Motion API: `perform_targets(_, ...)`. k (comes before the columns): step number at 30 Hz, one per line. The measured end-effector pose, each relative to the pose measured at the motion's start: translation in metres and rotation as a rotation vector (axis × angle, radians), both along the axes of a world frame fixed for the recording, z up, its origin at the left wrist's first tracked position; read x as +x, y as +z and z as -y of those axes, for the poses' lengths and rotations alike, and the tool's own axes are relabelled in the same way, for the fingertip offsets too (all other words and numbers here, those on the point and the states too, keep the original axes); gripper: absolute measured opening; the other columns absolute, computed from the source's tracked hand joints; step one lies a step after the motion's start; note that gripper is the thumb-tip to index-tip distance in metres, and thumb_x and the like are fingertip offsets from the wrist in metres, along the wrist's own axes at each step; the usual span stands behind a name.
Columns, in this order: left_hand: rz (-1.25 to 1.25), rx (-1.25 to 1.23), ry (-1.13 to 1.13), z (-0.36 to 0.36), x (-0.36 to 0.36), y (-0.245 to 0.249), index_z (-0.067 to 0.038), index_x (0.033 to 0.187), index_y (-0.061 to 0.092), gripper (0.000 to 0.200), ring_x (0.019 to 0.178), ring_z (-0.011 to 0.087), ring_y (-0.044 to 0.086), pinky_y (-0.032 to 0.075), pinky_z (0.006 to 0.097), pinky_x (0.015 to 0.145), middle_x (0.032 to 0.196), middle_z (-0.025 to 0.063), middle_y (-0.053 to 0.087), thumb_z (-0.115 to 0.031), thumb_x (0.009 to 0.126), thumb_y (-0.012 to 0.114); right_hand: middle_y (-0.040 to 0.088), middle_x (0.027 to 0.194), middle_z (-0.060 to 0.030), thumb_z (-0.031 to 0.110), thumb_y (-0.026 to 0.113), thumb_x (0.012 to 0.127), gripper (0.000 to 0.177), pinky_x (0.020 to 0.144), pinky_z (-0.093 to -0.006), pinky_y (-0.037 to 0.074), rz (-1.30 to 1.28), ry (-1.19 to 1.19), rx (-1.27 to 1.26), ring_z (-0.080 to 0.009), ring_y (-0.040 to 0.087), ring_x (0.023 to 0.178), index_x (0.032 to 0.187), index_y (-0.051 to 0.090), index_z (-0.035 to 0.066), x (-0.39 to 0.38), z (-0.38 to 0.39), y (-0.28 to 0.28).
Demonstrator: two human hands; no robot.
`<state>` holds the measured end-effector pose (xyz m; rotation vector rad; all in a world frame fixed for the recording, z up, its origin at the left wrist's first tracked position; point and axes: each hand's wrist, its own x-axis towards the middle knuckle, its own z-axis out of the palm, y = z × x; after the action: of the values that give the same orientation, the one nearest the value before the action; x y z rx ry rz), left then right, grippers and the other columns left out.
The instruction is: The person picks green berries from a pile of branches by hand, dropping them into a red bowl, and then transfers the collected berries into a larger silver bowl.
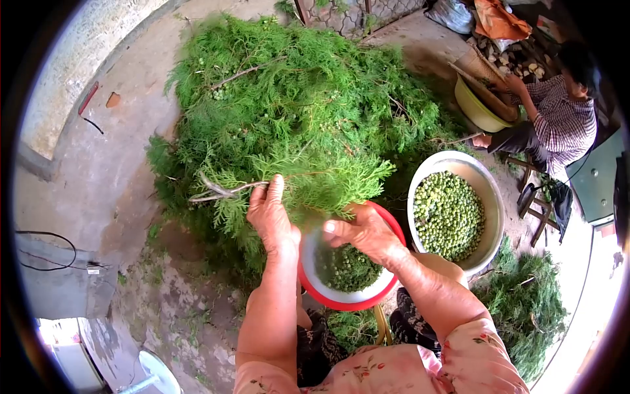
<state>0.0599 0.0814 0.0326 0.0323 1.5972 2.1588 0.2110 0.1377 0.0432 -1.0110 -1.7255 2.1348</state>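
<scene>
My left hand (271, 220) pinches the woody stem of a leafy evergreen branch (328, 187), with a forked bare end sticking out to the left. My right hand (371, 238) is beside the branch's lower sprays, over a red-rimmed basin (352, 305). Its fingers are curled and partly hidden, with the thumb pointing left; what they hold, if anything, cannot be made out. Small green cones (354, 270) and leaf bits lie in that basin. To its right, a large metal basin (493, 203) holds many round green cones (449, 213).
A big heap of cut evergreen branches (282, 98) lies ahead. More greenery (525, 308) is on the ground at right. Another person (558, 118) sits at upper right by a yellow tub (474, 108). A wooden stool (539, 213) and a green cabinet (602, 180) stand nearby.
</scene>
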Motion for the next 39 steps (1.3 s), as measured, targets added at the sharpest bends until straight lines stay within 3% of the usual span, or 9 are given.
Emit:
perform_targets(5, 0.148, 0.042, 0.039, -0.002, 0.012, 0.002, -0.003, 0.086, 0.062, 0.009, 0.071, 0.0109, 0.05, 0.04, 0.026, 0.067, 0.08, 0.0005, 0.059, -0.009, 0.081, 0.066, 0.055, 0.061, -0.0038, 0.031, 0.059, 0.087, 0.032, 0.044, -0.0255, 0.042, 0.175, -0.077, -0.013, -0.0095, 0.051, 0.049, 0.086, 0.054, -0.001, -0.012, 0.007, -0.011)
perform_targets(13, 0.304, 0.237, 0.099, 0.026, -0.025, -0.001, -0.005, 0.107, 0.054, 0.026, 0.095, 0.0223, 0.052, 0.048, 0.0455, 0.08, 0.101, 0.0046, 0.058, -0.016, 0.085, 0.062, 0.057, 0.072, -0.0065, 0.012, 0.055, 0.086, 0.021, 0.057, -0.0259, 0.05, 0.031, 0.129, -0.049, -0.0143, 0.059, 0.063, 0.104, 0.056, -0.001, 0.023, 0.041, -0.007)
perform_targets(16, 0.453, 0.378, 0.02, 0.036, -0.014, 0.0, -0.009, 0.12, 0.046, 0.039, 0.103, 0.0278, 0.05, 0.046, 0.0526, 0.084, 0.116, 0.007, 0.052, -0.017, 0.085, 0.061, 0.059, 0.082, -0.0088, 0.014, 0.057, 0.085, 0.03, 0.072, -0.0293, 0.05, 0.06, 0.135, 0.822, -0.019, 0.059, 0.076, 0.11, 0.053, -0.002, 0.03, 0.045, -0.038)
perform_targets(17, 0.503, 0.364, 0.024, 0.039, -0.009, -0.003, -0.009, 0.118, 0.049, 0.036, 0.103, 0.0272, 0.052, 0.045, 0.0518, 0.086, 0.115, 0.0057, 0.055, -0.019, 0.085, 0.061, 0.061, 0.091, -0.018, 0.025, 0.063, 0.08, 0.042, 0.086, -0.0403, 0.044, 0.085, 0.08, 1.045, -0.0387, 0.056, 0.092, 0.112, 0.053, -0.001, 0.03, 0.046, -0.055)
perform_targets(25, 0.548, 0.393, -0.132, 0.065, 0.038, -0.013, -0.004, 0.116, 0.049, 0.033, 0.098, 0.0249, 0.052, 0.047, 0.0461, 0.082, 0.111, 0.0069, 0.055, -0.017, 0.086, 0.059, 0.064, 0.076, -0.0117, 0.032, 0.072, 0.076, 0.044, 0.06, -0.0333, 0.051, -0.256, -0.201, -0.383, -0.0205, 0.061, 0.064, 0.097, 0.057, -0.002, 0.026, 0.091, -0.022)
perform_targets(34, 0.505, 0.43, -0.026, 0.114, 0.044, -0.036, -0.003, 0.111, 0.05, 0.028, 0.089, 0.0259, 0.056, 0.051, 0.0422, 0.073, 0.106, 0.0104, 0.057, -0.022, 0.091, 0.051, 0.055, 0.065, -0.0046, 0.014, 0.057, 0.084, 0.015, 0.047, -0.0236, 0.041, 0.076, 0.009, -0.029, -0.011, 0.052, 0.052, 0.089, 0.059, 0.0, 0.086, 0.142, 0.001)
perform_targets(37, 0.572, 0.396, 0.048, 0.126, 0.044, -0.033, -0.002, 0.111, 0.05, 0.029, 0.089, 0.0256, 0.057, 0.052, 0.0426, 0.073, 0.105, 0.0108, 0.058, -0.023, 0.091, 0.05, 0.058, 0.071, -0.0069, 0.009, 0.061, 0.08, 0.027, 0.058, -0.0251, 0.046, 0.091, -0.051, 0.291, -0.0156, 0.057, 0.063, 0.104, 0.058, -0.002, 0.104, 0.129, -0.032)
perform_targets(38, 0.598, 0.334, 0.066, 0.129, 0.048, -0.028, -0.002, 0.111, 0.05, 0.029, 0.089, 0.0255, 0.057, 0.051, 0.0428, 0.075, 0.105, 0.0108, 0.058, -0.023, 0.091, 0.051, 0.061, 0.08, -0.011, 0.009, 0.065, 0.077, 0.033, 0.067, -0.0274, 0.048, 0.123, -0.141, 0.876, -0.0197, 0.058, 0.072, 0.107, 0.057, -0.002, 0.106, 0.122, -0.08)
perform_targets(39, 0.624, 0.33, 0.077, 0.131, 0.051, -0.025, -0.002, 0.11, 0.05, 0.028, 0.089, 0.0253, 0.057, 0.051, 0.0432, 0.075, 0.105, 0.0105, 0.059, -0.022, 0.09, 0.052, 0.061, 0.083, -0.0116, 0.008, 0.065, 0.078, 0.032, 0.069, -0.0279, 0.048, 0.152, -0.206, 0.917, -0.0211, 0.058, 0.074, 0.107, 0.058, -0.002, 0.104, 0.12, -0.074)
